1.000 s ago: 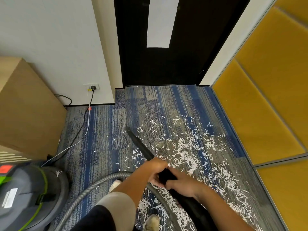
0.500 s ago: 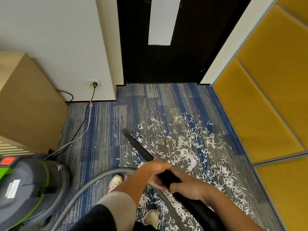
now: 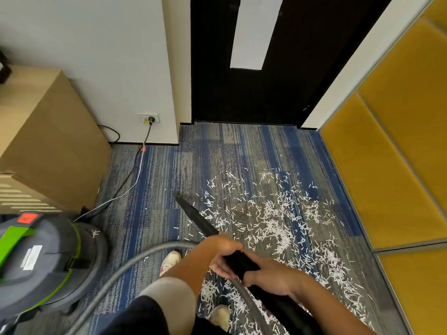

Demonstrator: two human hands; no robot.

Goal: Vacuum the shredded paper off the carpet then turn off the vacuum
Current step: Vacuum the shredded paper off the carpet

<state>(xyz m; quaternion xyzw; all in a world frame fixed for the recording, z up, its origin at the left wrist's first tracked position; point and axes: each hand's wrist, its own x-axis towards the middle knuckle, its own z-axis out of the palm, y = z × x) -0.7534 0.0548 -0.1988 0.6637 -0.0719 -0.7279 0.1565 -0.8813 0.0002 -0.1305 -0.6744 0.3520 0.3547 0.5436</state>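
Nozzle (image 3: pixel 177 196) tip sits a little nearer the person than a second ago, drawn back from the wall socket (image 3: pixel 148 118), at the left fringe of the shredded paper (image 3: pixel 273 226) on the carpet (image 3: pixel 157 177). Both grips hold as before. The left grip (image 3: pixel 223 252) is curled round the black wand (image 3: pixel 200 220) in front, and the right grip (image 3: pixel 272 279) is wrapped round it just behind. Paper still lies thick to the right of the wand and around the shoes (image 3: pixel 170 259).

The vacuum (image 3: pixel 48 257) stands at the left, more of its lid now in view, cut off by the frame edge. A red patch (image 3: pixel 27 218) on top is too blurred to read. The right forearm hides the wand's rear. The grey hose (image 3: pixel 169 244) runs out at the bottom edge.
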